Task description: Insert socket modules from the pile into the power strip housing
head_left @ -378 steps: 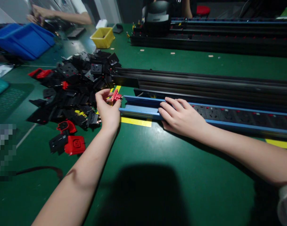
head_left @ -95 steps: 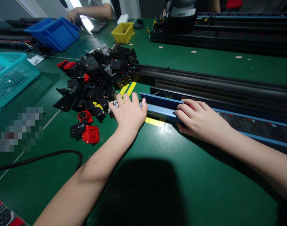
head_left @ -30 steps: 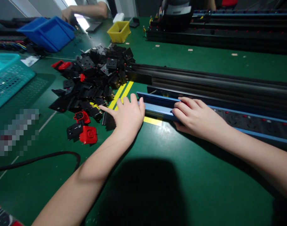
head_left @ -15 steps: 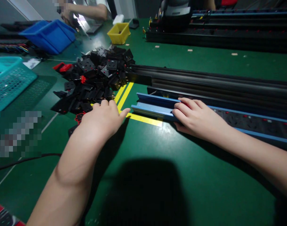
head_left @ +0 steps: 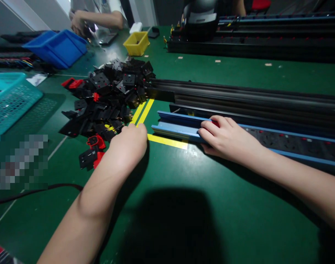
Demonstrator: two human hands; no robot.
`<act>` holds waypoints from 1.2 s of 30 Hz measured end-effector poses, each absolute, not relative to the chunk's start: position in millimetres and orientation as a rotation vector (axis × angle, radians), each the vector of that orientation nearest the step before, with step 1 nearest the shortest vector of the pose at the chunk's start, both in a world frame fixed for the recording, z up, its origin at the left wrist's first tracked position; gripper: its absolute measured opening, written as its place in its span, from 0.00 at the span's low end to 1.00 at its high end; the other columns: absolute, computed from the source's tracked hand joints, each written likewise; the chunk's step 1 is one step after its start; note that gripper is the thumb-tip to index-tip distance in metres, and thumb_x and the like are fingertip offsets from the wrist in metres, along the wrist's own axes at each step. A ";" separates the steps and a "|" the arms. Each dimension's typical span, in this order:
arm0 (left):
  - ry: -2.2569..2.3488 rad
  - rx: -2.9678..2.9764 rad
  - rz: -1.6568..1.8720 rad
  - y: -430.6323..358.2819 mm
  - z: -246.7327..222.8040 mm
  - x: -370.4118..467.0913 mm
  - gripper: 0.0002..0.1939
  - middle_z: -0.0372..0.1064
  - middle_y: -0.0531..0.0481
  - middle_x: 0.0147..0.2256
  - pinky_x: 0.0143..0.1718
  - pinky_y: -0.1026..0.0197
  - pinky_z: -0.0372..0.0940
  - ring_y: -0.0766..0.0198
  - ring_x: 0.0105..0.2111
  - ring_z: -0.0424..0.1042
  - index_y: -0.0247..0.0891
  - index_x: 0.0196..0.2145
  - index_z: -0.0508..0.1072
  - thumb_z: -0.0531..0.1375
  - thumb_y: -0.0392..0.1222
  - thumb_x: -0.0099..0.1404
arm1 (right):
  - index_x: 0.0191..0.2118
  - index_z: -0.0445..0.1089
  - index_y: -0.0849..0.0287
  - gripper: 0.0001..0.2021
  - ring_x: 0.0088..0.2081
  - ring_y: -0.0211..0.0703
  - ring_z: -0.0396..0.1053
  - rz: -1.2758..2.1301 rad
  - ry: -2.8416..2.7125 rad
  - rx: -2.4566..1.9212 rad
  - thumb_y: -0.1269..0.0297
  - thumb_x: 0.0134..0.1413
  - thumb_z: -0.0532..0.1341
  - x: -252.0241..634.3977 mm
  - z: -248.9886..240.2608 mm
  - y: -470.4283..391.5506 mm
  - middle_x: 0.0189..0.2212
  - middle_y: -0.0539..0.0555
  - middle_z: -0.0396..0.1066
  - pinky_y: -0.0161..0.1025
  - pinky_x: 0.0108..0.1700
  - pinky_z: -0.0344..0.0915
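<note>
Green table (head_left: 225, 216); blue channel (head_left: 179, 128) open-topped, black sockets (head_left: 291, 142) seated inside.

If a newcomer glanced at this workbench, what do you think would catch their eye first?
Probably the jumbled heap of mostly black plastic socket modules, with a few red ones, at left on the green table. Next, perhaps, the long blue U-shaped rail held by the right hand, with a row of black sockets extending rightward. Bright yellow strips also stand out near the rail's left end.
</note>
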State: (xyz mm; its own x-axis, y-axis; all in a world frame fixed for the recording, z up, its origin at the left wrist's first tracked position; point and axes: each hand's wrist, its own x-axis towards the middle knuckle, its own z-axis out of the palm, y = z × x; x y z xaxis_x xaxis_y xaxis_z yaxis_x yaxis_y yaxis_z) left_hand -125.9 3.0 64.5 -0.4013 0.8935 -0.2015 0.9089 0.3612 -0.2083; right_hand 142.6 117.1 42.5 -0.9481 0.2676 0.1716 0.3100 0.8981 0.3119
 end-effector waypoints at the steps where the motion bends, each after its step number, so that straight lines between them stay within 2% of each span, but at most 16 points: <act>1: 2.557 1.690 -0.377 5.4 61.5 -128.9 0.18 0.73 0.27 0.44 0.42 0.40 0.71 0.36 0.43 0.76 0.30 0.49 0.74 0.52 0.39 0.67 | 0.45 0.69 0.61 0.08 0.53 0.62 0.65 -0.524 -2.941 -0.457 0.64 0.64 0.59 142.5 42.3 117.0 0.49 0.62 0.73 0.48 0.45 0.57; 9: 2.541 1.610 0.277 35.0 43.9 -158.0 0.07 0.76 0.38 0.37 0.49 0.45 0.69 0.44 0.41 0.76 0.39 0.34 0.75 0.57 0.41 0.65 | 0.44 0.68 0.60 0.06 0.49 0.60 0.65 -0.594 -2.923 -0.456 0.65 0.64 0.59 141.5 40.9 116.2 0.47 0.60 0.72 0.47 0.43 0.56; 14: 2.425 1.489 0.941 45.4 31.6 -158.5 0.08 0.76 0.44 0.40 0.52 0.48 0.67 0.51 0.43 0.74 0.40 0.37 0.74 0.58 0.45 0.66 | 0.44 0.68 0.60 0.06 0.49 0.60 0.65 -0.611 -2.922 -0.453 0.65 0.64 0.59 141.7 40.7 115.2 0.47 0.61 0.72 0.47 0.43 0.56; 20: 2.153 1.190 1.558 54.8 -2.4 -156.4 0.13 0.75 0.46 0.42 0.48 0.56 0.68 0.59 0.42 0.75 0.39 0.41 0.73 0.63 0.49 0.63 | 0.44 0.69 0.61 0.07 0.49 0.60 0.66 -0.605 -2.925 -0.460 0.65 0.64 0.60 141.6 41.9 113.6 0.47 0.61 0.73 0.47 0.43 0.55; 23: 2.121 1.187 1.604 55.1 -8.1 -153.1 0.15 0.76 0.46 0.42 0.49 0.57 0.67 0.59 0.44 0.75 0.38 0.42 0.75 0.62 0.50 0.64 | 0.45 0.69 0.61 0.07 0.49 0.60 0.66 -0.602 -2.930 -0.457 0.64 0.64 0.60 141.6 42.8 113.2 0.48 0.62 0.73 0.47 0.44 0.55; 27: 2.096 1.278 1.497 52.1 -4.0 -148.1 0.15 0.78 0.46 0.42 0.52 0.56 0.66 0.58 0.45 0.76 0.39 0.44 0.78 0.58 0.50 0.67 | 0.44 0.69 0.61 0.07 0.49 0.60 0.66 -0.592 -2.936 -0.456 0.65 0.65 0.59 141.7 44.2 113.4 0.48 0.62 0.73 0.47 0.44 0.55; 36: 2.156 1.259 1.468 54.3 -1.8 -147.9 0.12 0.78 0.49 0.39 0.48 0.58 0.66 0.58 0.42 0.74 0.42 0.36 0.77 0.57 0.48 0.67 | 0.44 0.69 0.61 0.07 0.49 0.59 0.66 -0.586 -2.940 -0.448 0.65 0.65 0.58 141.4 45.8 113.8 0.48 0.62 0.73 0.47 0.43 0.55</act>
